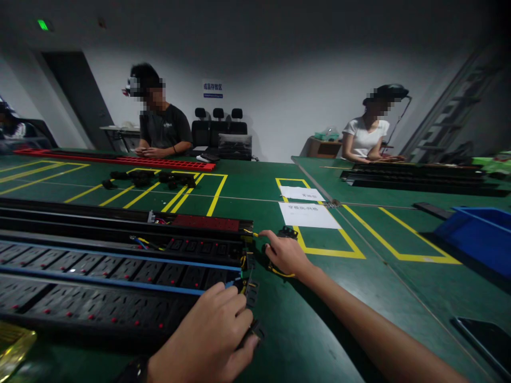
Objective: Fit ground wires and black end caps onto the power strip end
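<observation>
Several long black power strips (104, 308) lie side by side, their right ends toward my hands. My right hand (285, 258) is closed beyond those ends, thumb and forefinger pinching a yellow wire (250, 232) that comes out of the strip with dark red sockets (207, 222). A black end piece (288, 232) sits just behind that hand, and a yellow wire loop (281, 272) shows under it. My left hand (215, 330) is curled over the right end of the nearest strip. A black end cap (256, 331) shows at its fingertips; whatever its fingers grip is hidden.
Yellow tape lines and white paper sheets (309, 214) mark the green table (383, 303). Black parts (139, 178) and a red rack (171, 162) lie farther back. At right are a blue bin (475, 234) and a phone (485, 340). Co-workers sit across the table.
</observation>
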`<action>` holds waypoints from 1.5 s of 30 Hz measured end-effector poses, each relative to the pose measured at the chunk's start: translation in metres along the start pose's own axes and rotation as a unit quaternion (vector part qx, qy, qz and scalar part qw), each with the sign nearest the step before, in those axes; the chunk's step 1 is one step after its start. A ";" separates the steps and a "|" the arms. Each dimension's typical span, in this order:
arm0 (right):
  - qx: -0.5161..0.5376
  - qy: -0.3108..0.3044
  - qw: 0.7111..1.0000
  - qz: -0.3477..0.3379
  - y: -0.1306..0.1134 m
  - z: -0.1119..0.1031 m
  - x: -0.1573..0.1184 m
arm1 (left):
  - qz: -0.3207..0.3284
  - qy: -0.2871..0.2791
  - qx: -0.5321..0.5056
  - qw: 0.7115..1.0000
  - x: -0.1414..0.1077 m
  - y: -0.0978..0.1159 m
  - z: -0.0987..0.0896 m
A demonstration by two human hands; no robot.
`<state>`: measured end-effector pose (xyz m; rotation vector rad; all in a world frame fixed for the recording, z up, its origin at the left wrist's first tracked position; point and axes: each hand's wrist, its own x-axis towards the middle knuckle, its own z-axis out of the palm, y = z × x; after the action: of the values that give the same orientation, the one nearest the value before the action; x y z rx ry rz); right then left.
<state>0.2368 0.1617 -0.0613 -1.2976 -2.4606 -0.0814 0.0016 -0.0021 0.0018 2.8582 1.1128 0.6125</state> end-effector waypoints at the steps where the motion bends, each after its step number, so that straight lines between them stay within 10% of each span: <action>1: -0.001 -0.004 1.000 0.001 0.000 -0.001 0.000 | 0.001 0.003 0.001 1.000 0.000 0.000 0.000; 16: 0.160 0.031 0.982 0.098 0.004 -0.020 0.006 | -0.010 -0.019 0.009 1.000 0.001 -0.001 -0.001; 22: 0.100 -0.138 0.985 -0.026 -0.011 -0.059 0.004 | -0.010 -0.034 0.002 0.999 0.001 -0.001 -0.003; 30: 0.128 -0.184 0.973 -0.061 -0.021 -0.066 0.001 | -0.010 -0.019 -0.003 1.000 -0.002 0.000 -0.001; 37: 0.324 0.033 0.944 0.050 -0.017 -0.034 0.014 | -0.009 -0.026 -0.001 1.000 0.000 -0.002 0.001; 45: 0.312 0.086 0.940 0.104 -0.019 -0.004 0.015 | -0.003 -0.026 0.013 1.000 -0.001 -0.001 -0.001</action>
<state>0.2147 0.1618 -0.0499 -1.1801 -1.9421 0.5679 -0.0001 -0.0022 0.0021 2.8741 1.1292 0.5249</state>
